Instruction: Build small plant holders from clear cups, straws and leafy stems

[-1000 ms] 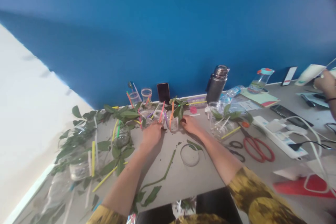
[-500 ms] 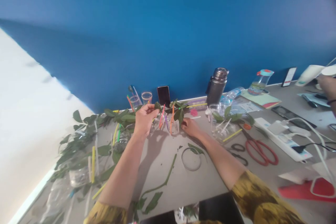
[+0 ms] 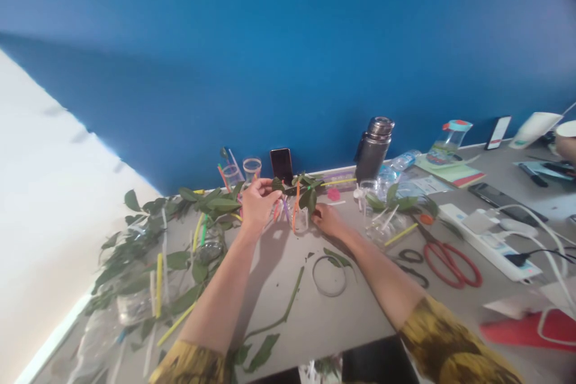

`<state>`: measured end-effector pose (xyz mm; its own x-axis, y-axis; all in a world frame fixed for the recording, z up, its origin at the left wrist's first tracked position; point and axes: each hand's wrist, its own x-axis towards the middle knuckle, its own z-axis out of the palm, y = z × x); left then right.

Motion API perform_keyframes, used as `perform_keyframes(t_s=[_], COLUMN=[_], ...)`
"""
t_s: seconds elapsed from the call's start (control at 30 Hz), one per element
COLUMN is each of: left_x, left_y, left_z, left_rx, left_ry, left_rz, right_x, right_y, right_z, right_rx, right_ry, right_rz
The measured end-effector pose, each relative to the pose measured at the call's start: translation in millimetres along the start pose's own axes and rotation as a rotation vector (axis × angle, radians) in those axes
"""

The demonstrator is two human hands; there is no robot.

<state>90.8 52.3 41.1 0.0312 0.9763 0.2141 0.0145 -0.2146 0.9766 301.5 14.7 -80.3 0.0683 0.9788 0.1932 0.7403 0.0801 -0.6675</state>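
Observation:
My left hand (image 3: 258, 204) is raised at the far edge of the table, its fingers pinching a leafy green sprig (image 3: 301, 187). That sprig stands over a clear glass (image 3: 300, 220) holding orange, pink and purple straws. My right hand (image 3: 327, 220) lies low beside the glass, fingertips at its right side. Leaves partly hide the glass's rim. A loose green stem (image 3: 283, 306) and a thin glass ring (image 3: 329, 276) lie in front of my hands.
Leafy branches, straws and glass jars (image 3: 135, 303) spread left. A steel flask (image 3: 373, 149), a propped phone (image 3: 281, 165), red-handled scissors (image 3: 450, 265) and a power strip (image 3: 488, 240) stand about. A co-worker's hand (image 3: 566, 147) shows at the right edge. A blue wall (image 3: 288, 60) rises behind.
My left hand has lifted from the glass and moved up and right onto the sprig. My right hand stays beside the glass. The view has shifted slightly.

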Motion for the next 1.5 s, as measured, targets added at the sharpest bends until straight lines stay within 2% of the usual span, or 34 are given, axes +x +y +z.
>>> perform_keyframes(t_s=[0.43,0.77,0.87,0.93,1.0,1.07,1.17,1.2,1.4,1.5], left_x=[0,-4,-3,-3,-9,-22,-50,-60,-98,-110], left_y=[-8,-6,-2,3,7,10,6,2,-39,-54], left_z=[-0.6,-7.1,-17.8,-27.9,-35.7,-35.8,-18.0,-8.6,45.6,65.4], left_rx=[0.046,0.142,0.168,0.257,0.380,0.458,0.454,0.457,0.656,0.807], left_ry=[-0.034,-0.128,-0.065,0.032,0.040,-0.139,-0.634,-0.730,-0.983,-0.985], left_rz=[0.045,0.042,0.048,0.098,0.137,0.112,0.080,0.111,0.343,0.477], right_x=[0,2,2,2,2,2,3,3,5,6], right_y=[2,5,6,6,6,7,9,10,13,12], right_z=[1,3,2,1,1,1,1,1,1,0], right_rx=[0.003,0.003,0.007,0.010,0.019,0.026,0.029,0.033,0.050,0.018], right_ry=[0.000,-0.005,-0.007,-0.013,-0.018,-0.016,-0.003,0.001,-0.003,-0.009], right_rz=[-0.009,-0.001,-0.018,-0.027,-0.028,-0.036,-0.052,-0.050,-0.084,-0.066])
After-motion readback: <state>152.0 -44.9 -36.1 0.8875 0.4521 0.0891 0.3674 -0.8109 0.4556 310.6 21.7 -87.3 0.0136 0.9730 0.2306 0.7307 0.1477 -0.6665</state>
